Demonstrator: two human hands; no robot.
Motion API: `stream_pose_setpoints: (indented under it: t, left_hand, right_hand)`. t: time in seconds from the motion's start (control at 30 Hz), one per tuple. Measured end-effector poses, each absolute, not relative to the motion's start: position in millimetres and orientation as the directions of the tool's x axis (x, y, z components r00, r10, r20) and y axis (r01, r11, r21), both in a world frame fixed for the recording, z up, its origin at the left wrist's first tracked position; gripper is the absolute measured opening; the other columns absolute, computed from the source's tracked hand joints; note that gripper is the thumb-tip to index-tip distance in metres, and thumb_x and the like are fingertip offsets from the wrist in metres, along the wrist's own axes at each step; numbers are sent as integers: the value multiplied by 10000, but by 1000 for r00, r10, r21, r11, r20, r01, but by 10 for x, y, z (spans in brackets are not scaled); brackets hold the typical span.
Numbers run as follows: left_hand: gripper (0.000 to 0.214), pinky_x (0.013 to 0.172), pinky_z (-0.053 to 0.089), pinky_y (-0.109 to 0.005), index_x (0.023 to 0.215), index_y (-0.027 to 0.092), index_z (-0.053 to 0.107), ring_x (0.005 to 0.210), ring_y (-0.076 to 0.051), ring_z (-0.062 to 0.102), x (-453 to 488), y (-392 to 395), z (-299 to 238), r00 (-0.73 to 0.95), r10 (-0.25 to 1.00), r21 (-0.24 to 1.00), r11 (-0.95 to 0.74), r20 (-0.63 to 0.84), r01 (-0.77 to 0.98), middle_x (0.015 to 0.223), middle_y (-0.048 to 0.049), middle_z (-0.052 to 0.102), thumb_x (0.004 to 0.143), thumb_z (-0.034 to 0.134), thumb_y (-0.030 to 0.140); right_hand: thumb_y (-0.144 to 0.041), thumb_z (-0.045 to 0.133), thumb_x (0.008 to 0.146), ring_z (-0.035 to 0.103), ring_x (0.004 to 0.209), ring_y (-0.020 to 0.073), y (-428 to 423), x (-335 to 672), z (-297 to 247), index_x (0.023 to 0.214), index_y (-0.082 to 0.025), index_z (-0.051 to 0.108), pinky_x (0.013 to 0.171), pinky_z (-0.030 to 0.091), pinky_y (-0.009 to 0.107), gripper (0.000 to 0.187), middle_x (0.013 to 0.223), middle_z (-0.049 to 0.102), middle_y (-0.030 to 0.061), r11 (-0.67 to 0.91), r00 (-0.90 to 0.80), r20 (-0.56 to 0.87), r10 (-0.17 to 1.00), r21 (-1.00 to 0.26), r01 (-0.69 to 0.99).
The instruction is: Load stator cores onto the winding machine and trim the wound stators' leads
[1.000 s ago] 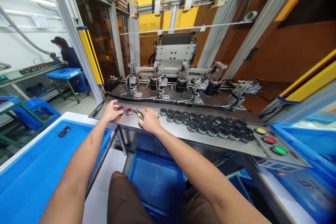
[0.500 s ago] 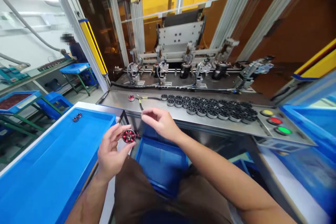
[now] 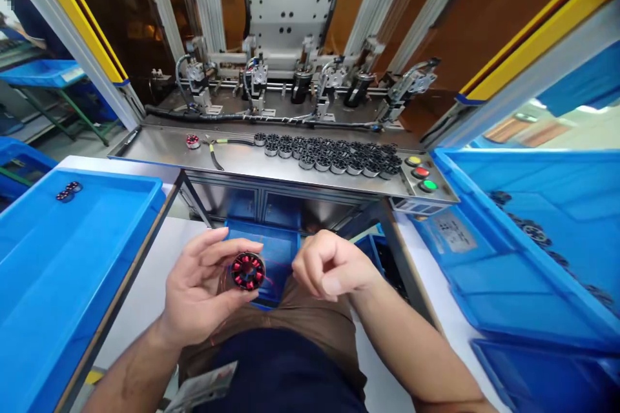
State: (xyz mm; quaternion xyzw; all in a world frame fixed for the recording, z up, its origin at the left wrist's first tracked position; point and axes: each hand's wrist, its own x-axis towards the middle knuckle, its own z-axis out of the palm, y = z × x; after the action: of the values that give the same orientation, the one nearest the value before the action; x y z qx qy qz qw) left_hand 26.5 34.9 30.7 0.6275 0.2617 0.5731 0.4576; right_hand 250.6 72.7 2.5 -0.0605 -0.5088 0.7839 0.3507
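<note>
Across the far side runs the metal desk (image 3: 159, 150), with black rings (image 3: 334, 155) massed toward its right. Near, the right hand (image 3: 334, 266) has its grip curled together, anything within too small to tell. At near centre, the left hand (image 3: 198, 290) keeps a red-wound ring (image 3: 248, 284) clamped in its grip; a loose ring (image 3: 192, 142) sits far left.

you are in a factory workshop: a grey metal-framed machine (image 3: 300, 44) with small silver fixtures (image 3: 332, 80) faces you across a brushed-steel surface (image 3: 157, 150) lined with round black-and-silver parts (image 3: 339, 151). round yellow, red and green push buttons (image 3: 420, 172), large blue plastic trays (image 3: 62, 271) and the round, red-wound metal core (image 3: 248, 271) you hold also show it.
</note>
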Motion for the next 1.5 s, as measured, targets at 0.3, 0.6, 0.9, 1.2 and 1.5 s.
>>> stream_pose_setpoints:
  t: [0.3, 0.6, 0.9, 1.2, 1.5]
  left_hand:
    - [922, 807, 625, -298, 1426, 247, 500, 956, -183, 709, 267, 516, 161, 153, 656, 648, -754, 739, 105, 1107, -71, 735, 619, 832, -51]
    - [844, 832, 617, -277, 1383, 260, 511, 980, -186, 724, 217, 576, 139, 109, 790, 791, -610, 604, 41, 1098, -70, 751, 651, 853, 16]
    - [758, 970, 577, -318, 1490, 326, 377, 1209, -221, 652, 124, 443, 101, 382, 824, 905, -415, 418, -94, 1341, -129, 661, 858, 630, -7]
    - [863, 717, 564, -157, 1406, 374, 474, 814, -82, 659, 226, 449, 74, 316, 877, 923, -290, 362, -252, 1089, -11, 634, 703, 808, 2]
    - [715, 830, 594, -231, 1348, 323, 541, 998, -170, 710, 165, 510, 61, 302, 890, 911, -233, 341, -341, 1130, -76, 732, 739, 803, 52]
  right_hand:
    - [-329, 943, 579, 674, 527, 113, 293, 1817, -170, 799, -160, 623, 507, 546, 203, 424, 683, 748, 12, -496, -549, -138, 824, -645, -582]
    - [-380, 880, 678, 586, 372, 77, 253, 2049, -141, 732, -132, 672, 352, 435, 130, 328, 483, 652, -26, -529, -618, -186, 764, -730, -434]
    - [-477, 765, 801, 537, 425, 76, 588, 2310, 182, 717, -147, 648, 460, 455, 212, 360, 550, 646, -16, -256, -478, -94, 873, -923, -287]
    - [-464, 754, 800, 391, 417, 48, 491, 2185, 196, 644, -165, 566, 427, 302, 197, 386, 490, 518, -62, -303, -587, -104, 803, -919, -252]
    - [-450, 802, 755, 494, 521, 77, 587, 2544, 154, 720, -143, 673, 483, 387, 200, 335, 587, 589, -16, -137, -684, -102, 722, -991, 3]
